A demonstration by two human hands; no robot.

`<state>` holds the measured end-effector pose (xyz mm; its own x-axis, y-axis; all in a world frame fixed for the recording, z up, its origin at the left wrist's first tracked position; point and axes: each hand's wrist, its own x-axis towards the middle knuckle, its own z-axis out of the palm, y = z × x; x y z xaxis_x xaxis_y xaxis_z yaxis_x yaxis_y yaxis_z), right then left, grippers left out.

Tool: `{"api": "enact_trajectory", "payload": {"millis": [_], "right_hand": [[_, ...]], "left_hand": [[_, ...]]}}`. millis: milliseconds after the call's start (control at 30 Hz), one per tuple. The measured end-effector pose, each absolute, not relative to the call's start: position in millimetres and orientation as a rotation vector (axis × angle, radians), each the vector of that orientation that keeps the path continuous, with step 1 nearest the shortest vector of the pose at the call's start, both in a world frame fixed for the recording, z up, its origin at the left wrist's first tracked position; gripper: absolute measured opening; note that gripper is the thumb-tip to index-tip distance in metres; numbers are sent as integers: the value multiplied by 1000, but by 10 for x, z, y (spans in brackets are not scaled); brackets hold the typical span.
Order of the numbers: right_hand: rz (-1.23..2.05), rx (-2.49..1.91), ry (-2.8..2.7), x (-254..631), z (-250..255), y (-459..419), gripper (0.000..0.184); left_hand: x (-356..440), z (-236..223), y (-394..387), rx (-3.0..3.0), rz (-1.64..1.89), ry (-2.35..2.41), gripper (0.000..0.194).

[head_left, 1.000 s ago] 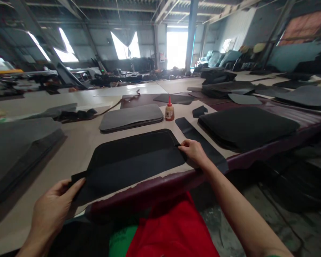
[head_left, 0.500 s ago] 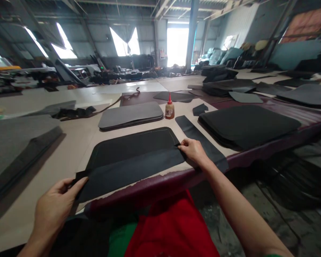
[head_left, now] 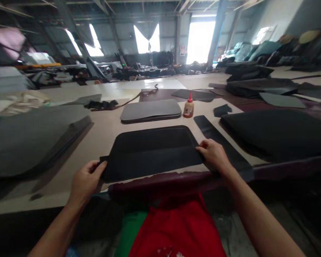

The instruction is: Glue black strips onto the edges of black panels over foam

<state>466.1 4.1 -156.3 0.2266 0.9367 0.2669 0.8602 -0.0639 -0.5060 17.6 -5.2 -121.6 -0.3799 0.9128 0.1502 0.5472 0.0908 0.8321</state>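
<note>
A black rounded panel [head_left: 152, 139] lies on the table near its front edge. Across its near half stretches a long dark strip [head_left: 149, 162]. My left hand [head_left: 86, 180] pinches the strip's left end, fingers closed on it. My right hand [head_left: 213, 154] grips the strip's right end at the panel's right edge, also closed. The strip is pulled flat between both hands.
A glue bottle [head_left: 188, 109] with a red tip stands behind the panel, beside a grey pad stack [head_left: 150, 110]. Another black strip [head_left: 219, 139] and a black stack [head_left: 278, 134] lie to the right. A thick grey stack [head_left: 34, 137] fills the left. The table's dark red edge [head_left: 163, 180] runs below.
The view has swung to the left, so everything sits further right in the picture. My left hand has drawn in toward the panel, and the strip lies straighter over it. Both hands keep their hold.
</note>
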Motion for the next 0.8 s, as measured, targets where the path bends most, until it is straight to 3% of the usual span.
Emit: {"api": "enact_trajectory", "payload": {"millis": [367,800], "right_hand": [[461,-2248,-1585,4673,-1437,12,34],[508,-2276,-1551,4643,-1347,2,35]], "left_hand": [[78,-1179,-24,1535,1330,1684,38],[16,-1449,129,1732,1191,1981,23]]}}
